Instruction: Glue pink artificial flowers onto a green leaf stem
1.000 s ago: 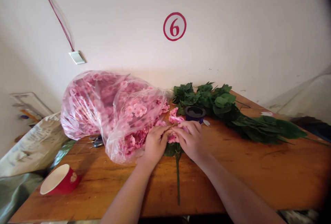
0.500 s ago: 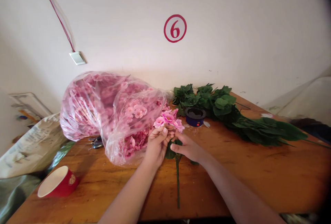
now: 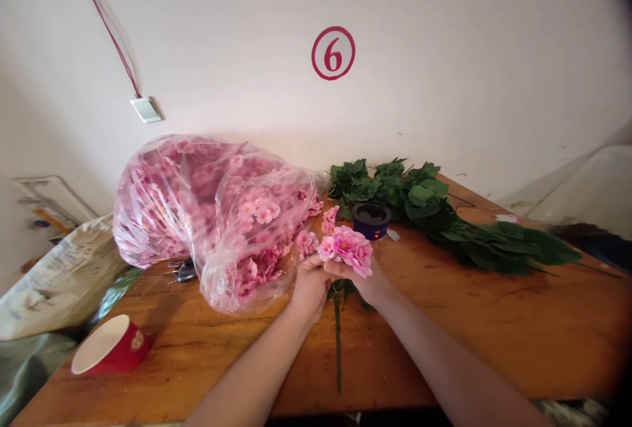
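Pink artificial flowers (image 3: 348,249) are held between both hands over the middle of the table. My left hand (image 3: 312,282) is closed at the left side of the blooms, its fingers pinched on their base. From the right, my right hand (image 3: 359,277) grips beneath the larger bloom, partly hidden by its petals. Below the hands, a green stem (image 3: 338,341) with a few leaves points toward the table's front edge; its upper end is hidden. Loose pink blossoms (image 3: 307,243) lie just behind my left hand.
A clear bag of pink flowers (image 3: 197,203) fills the back left of the wooden table (image 3: 197,354). A dark round pot (image 3: 371,220) with a red light stands before green leaf stems (image 3: 444,223). A red cup (image 3: 116,345) lies front left, near a dark tool (image 3: 185,272).
The held flowers have moved slightly right and down and turned to face the camera. My right hand has closed around their base, and the pink blossoms behind have come into view.
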`<state>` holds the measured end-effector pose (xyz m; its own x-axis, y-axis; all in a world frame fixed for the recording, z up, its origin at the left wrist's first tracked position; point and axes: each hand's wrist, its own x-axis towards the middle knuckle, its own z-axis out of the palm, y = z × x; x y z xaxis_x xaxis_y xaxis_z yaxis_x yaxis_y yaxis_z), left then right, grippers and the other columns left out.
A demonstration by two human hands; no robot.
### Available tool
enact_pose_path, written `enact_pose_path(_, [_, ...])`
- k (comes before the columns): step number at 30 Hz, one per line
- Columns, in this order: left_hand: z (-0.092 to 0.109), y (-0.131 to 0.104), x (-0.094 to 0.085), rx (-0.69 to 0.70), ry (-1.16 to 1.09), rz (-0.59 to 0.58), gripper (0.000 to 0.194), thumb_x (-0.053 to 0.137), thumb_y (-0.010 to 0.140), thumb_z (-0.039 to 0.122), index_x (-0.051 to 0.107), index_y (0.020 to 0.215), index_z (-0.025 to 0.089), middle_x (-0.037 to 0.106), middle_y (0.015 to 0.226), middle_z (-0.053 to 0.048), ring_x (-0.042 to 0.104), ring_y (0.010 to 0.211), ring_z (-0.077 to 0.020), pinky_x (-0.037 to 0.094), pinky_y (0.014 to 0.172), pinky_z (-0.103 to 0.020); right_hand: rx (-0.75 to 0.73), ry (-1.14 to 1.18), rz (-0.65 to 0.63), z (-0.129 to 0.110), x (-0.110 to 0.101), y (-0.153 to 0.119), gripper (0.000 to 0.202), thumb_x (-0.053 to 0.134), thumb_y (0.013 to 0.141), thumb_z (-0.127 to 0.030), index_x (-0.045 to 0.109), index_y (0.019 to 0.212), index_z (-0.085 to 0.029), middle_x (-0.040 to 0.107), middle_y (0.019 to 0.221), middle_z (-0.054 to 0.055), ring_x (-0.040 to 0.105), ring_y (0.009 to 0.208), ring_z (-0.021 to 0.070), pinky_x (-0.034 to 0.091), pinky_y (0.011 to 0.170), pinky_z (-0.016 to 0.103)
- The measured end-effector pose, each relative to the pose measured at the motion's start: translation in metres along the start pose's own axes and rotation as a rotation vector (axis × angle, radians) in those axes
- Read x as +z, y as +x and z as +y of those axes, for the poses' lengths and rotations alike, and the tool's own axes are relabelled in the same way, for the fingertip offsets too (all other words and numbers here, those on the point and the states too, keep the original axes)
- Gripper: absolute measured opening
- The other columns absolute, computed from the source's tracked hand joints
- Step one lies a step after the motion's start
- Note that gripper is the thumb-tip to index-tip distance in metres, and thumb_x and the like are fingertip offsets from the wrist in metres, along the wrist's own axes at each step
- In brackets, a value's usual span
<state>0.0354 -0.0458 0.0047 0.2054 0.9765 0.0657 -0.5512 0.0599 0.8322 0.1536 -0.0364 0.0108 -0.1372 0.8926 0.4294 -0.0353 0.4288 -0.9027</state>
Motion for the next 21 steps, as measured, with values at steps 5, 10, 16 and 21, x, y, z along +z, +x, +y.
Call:
enact_pose_path(5, [-0.002,0.001,-0.001,0.003,0.036,0.017,0.01,0.079,0.056,0.01,0.07,0.06,0.012,0.068,0.06,-0.001,0.061,0.057,-0.0102,0.052,0.065,-0.023,-0.072,-0.119,0.064,-0.014,-0.001,0.0,0.023,0.076,0.068,-0.036,0.064,0.082,-0.023,0.067,0.09,0.004,0.062,0.085,0.0212,0.052,0.08,0.035])
enact_pose_path(10, [0.0,0.001,-0.001,-0.019,0.026,0.034,0.008,0.077,0.058,0.013,0.073,0.066,0.013,0.069,0.062,-0.003,0.062,0.056,-0.0107,0.052,0.062,-0.023,-0.066,0.045,0.202,-0.011,0.0,-0.002,0.066,0.078,0.065,-0.035,0.05,0.124,-0.025,0.061,0.116,0.007,0.061,0.096,0.0217,0.051,0.085,0.035])
enact_pose_path(16, [0.003,0.001,-0.001,-0.032,0.067,0.038,0.02,0.082,0.058,0.024,0.072,0.07,0.011,0.069,0.063,-0.005,0.062,0.056,-0.0114,0.051,0.059,-0.022,-0.097,0.088,0.186,-0.009,-0.007,-0.002,0.061,0.077,0.067,-0.035,0.053,0.122,-0.027,0.06,0.112,0.005,0.06,0.093,0.0203,0.05,0.081,0.032])
enact_pose_path(21, [0.01,-0.001,0.0,0.008,0.173,0.03,0.024,0.076,0.067,0.03,0.068,0.079,0.011,0.068,0.069,-0.005,0.061,0.058,-0.0122,0.05,0.061,-0.025,-0.073,0.06,0.153,-0.012,-0.01,-0.002,0.032,0.066,0.08,-0.038,0.059,0.108,-0.024,0.062,0.1,0.003,0.058,0.09,0.0194,0.047,0.081,0.032])
